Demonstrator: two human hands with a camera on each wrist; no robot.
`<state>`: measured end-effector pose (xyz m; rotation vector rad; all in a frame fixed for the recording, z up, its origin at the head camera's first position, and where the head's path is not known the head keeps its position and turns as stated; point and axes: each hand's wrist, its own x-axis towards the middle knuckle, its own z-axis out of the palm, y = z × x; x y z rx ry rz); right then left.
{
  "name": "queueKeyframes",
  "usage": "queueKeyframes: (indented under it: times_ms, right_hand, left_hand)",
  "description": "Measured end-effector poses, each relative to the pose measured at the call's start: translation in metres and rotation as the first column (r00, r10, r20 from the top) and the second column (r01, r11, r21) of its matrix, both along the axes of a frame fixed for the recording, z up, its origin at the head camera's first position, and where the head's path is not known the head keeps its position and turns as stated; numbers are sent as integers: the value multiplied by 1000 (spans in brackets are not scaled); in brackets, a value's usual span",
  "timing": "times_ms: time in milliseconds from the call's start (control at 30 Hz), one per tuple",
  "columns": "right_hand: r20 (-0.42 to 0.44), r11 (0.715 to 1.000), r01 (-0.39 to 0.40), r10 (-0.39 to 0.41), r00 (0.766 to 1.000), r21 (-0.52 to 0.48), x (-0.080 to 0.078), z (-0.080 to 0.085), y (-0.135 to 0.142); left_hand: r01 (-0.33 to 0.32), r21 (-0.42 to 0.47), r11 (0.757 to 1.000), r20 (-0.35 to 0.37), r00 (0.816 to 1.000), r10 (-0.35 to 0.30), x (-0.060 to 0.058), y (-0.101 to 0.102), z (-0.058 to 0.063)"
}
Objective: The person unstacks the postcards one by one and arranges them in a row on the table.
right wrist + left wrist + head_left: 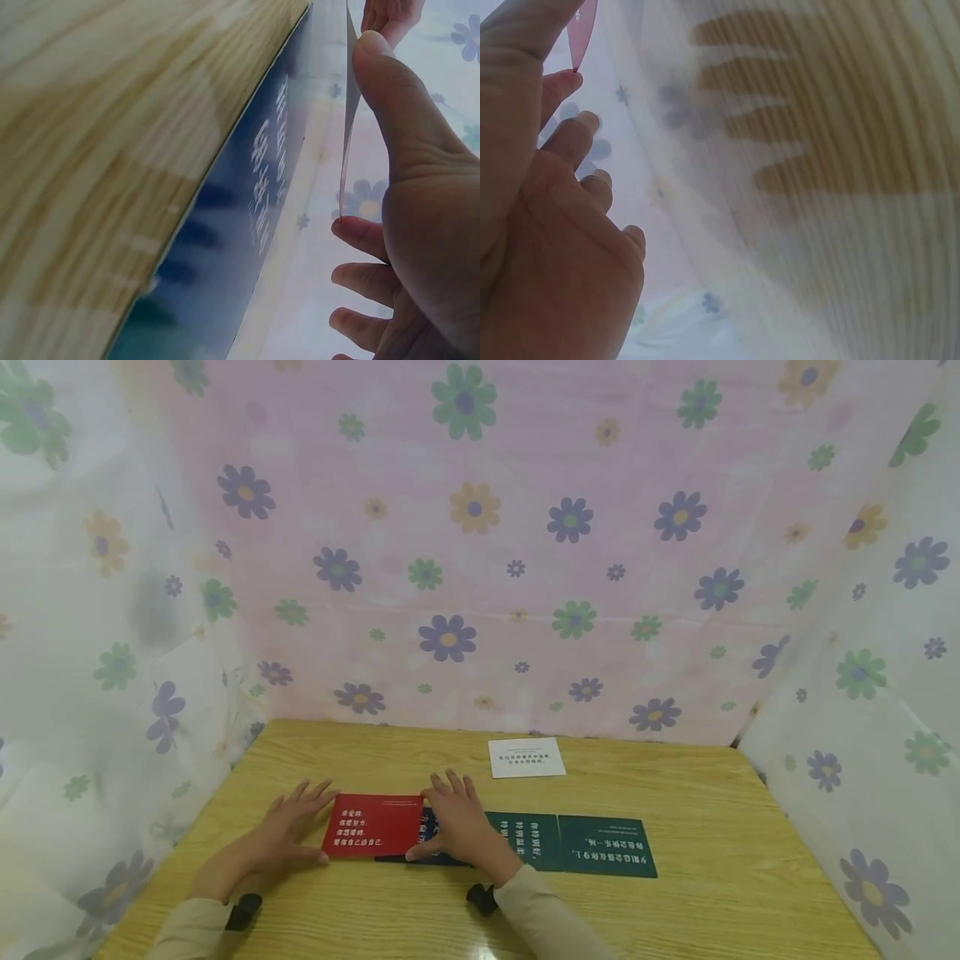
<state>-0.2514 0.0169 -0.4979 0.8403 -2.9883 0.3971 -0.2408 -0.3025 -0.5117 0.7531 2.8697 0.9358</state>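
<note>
A red card [375, 827] with white writing is held between both hands, a little above the wooden table. My left hand [281, 835] holds its left side, thumb at the near corner and a fingertip at the far one. My right hand [468, 831] holds the right side the same way. In the right wrist view the card shows edge-on, raised over a dark blue card [225, 225] with white writing lying on the table. The red card and right hand cover much of the blue card in the head view.
Right of the blue card, a green card [543, 843] and another green card [607, 847] lie in a row. A white card [527, 757] lies farther back on the table [697, 802]. Flower-patterned curtains [480, 568] enclose the back and sides.
</note>
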Motion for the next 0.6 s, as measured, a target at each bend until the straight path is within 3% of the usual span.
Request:
queueKeyframes:
  times_ms: [200, 600]
  right_hand:
    - [5, 1000, -6, 6, 1000, 17, -3, -1, -14]
    - [0, 996, -1, 1, 1000, 84, -3, -3, -40]
  left_hand:
    - [4, -25, 1000, -10, 1000, -4, 0, -13, 1]
    - [-22, -13, 1000, 61, 998, 22, 1, -38, -2]
